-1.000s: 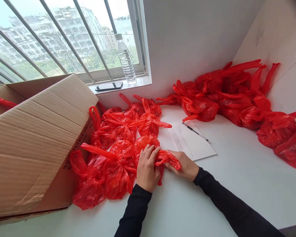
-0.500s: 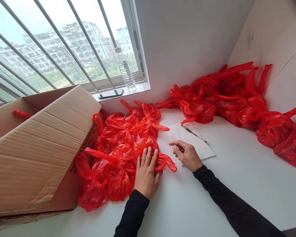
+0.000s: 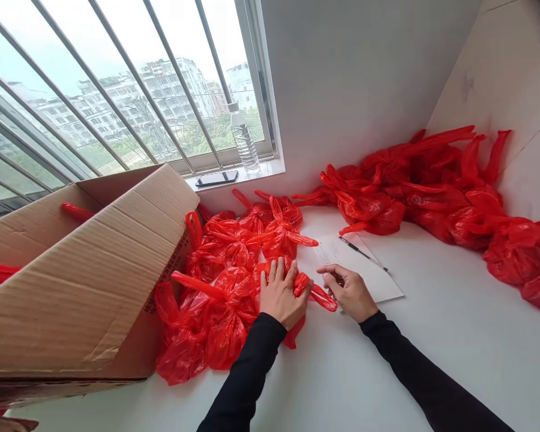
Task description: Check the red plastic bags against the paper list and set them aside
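Observation:
My left hand (image 3: pixel 282 297) lies palm down on a knotted red plastic bag (image 3: pixel 270 267), its fingers spread over the top. The bag's twisted handle (image 3: pixel 324 298) sticks out to the right of that hand. What the bag contains is hidden. Several more tied red bags (image 3: pixel 227 327) crowd against the cardboard box to the left. My right hand (image 3: pixel 348 294) hovers over the near left edge of a sheet of paper (image 3: pixel 378 285) with writing on it. Its fingers are loosely bent, thumb and forefinger apart, and nothing shows in them. A black pen (image 3: pixel 357 248) lies on the paper.
A large cardboard box (image 3: pixel 103 270) stands open at the left, red bag handles showing inside. Another heap of red bags (image 3: pixel 432 198) lies along the wall at the right. A phone (image 3: pixel 216 178) and a water bottle (image 3: pixel 245 144) are on the sill of the barred window.
My left hand has slid slightly toward the right side of its bag, and the bag looks turned or tipped. My right hand keeps its place by the paper. The camera view has shifted.

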Demonstrator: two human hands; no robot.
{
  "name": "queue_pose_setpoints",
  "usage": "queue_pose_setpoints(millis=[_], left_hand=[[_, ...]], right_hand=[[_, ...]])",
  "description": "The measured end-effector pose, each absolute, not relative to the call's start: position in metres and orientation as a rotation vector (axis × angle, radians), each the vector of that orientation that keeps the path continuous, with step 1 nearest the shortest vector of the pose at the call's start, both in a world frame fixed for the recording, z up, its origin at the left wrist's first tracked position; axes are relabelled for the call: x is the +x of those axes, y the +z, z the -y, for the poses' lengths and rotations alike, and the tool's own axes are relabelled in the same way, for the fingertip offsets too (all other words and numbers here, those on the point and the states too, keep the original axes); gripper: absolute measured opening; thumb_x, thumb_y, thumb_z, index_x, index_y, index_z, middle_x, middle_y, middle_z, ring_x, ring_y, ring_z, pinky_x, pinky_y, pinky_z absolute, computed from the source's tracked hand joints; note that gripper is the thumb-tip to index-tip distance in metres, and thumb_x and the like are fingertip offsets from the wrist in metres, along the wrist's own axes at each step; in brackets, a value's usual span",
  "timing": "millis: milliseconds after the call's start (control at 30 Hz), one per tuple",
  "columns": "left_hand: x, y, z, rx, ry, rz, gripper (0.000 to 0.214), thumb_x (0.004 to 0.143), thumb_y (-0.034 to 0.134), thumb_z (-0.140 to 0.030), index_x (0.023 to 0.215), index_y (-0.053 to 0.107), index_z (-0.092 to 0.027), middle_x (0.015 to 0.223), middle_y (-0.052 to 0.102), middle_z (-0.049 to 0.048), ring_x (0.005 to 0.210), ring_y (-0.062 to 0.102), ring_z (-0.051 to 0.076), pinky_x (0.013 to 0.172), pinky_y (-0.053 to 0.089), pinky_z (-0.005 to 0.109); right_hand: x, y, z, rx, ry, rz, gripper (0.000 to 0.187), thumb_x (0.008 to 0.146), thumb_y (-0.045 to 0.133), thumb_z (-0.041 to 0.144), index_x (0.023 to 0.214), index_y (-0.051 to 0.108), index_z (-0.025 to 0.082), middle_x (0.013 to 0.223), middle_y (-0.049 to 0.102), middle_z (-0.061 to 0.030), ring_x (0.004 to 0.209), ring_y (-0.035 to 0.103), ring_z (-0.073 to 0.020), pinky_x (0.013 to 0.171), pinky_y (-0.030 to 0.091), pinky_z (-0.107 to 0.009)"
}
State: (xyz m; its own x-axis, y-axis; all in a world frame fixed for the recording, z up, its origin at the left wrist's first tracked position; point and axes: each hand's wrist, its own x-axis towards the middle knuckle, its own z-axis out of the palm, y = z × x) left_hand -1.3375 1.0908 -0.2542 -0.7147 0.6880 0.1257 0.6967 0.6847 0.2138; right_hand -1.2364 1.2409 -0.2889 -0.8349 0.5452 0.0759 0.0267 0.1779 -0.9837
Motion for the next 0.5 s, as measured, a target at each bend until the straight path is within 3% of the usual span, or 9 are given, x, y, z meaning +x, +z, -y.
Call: queue_pose_setpoints(millis=[133, 233, 367, 500], left_hand=[[-1.348, -0.232, -1.124, -1.175, -0.464, 2.673, 0.067, 0.095, 0.041, -0.059, 0.147, 0.05, -0.018, 0.159, 0.041, 0.0176, 0.151, 0.029, 0.033, 0.123, 0.019, 0.054], [-1.365, -0.227, -1.148, -1.239, -0.406, 2.676, 0.066, 0.098, 0.034, -0.058, 0.149, 0.047, -0.017, 0.161, 0.038, 0.0144, 0.152, 0.026, 0.03, 0.125, 0.016, 0.05], [-1.391, -0.241, -1.157, -1.114, -0.203, 2.869, 0.069, 0.096, 0.036, -0.056, 0.148, 0.046, -0.012, 0.159, 0.039, 0.0195, 0.151, 0.028, 0.033, 0.122, 0.018, 0.057], [-1.404, -0.238, -1.166, -1.023, -0.153, 2.838, 0.058, 0.096, 0.037, -0.05, 0.131, 0.059, -0.009, 0.139, 0.059, 0.025, 0.137, 0.045, 0.039, 0.112, 0.031, 0.058]], right_hand=[[-1.238, -0.288, -1.241, -0.531, 1.673, 2.078, 0.034, 0.091, 0.056, 0.042, 0.104, 0.073, 0.016, 0.068, 0.064, -0.0017, 0.055, 0.058, -0.015, 0.057, 0.051, -0.028], [-1.239, -0.287, -1.24, -0.537, 1.692, 2.072, 0.034, 0.092, 0.054, 0.043, 0.104, 0.072, 0.016, 0.069, 0.064, -0.0017, 0.052, 0.056, -0.0147, 0.054, 0.05, -0.028], [-1.241, -0.287, -1.239, -0.542, 1.702, 2.069, 0.033, 0.093, 0.053, 0.041, 0.105, 0.072, 0.017, 0.068, 0.063, -0.0012, 0.055, 0.058, -0.0161, 0.055, 0.05, -0.028], [-1.244, -0.284, -1.239, -0.528, 1.648, 2.1, 0.03, 0.093, 0.051, 0.037, 0.101, 0.073, 0.017, 0.067, 0.064, -0.0014, 0.062, 0.062, -0.0182, 0.063, 0.051, -0.03]])
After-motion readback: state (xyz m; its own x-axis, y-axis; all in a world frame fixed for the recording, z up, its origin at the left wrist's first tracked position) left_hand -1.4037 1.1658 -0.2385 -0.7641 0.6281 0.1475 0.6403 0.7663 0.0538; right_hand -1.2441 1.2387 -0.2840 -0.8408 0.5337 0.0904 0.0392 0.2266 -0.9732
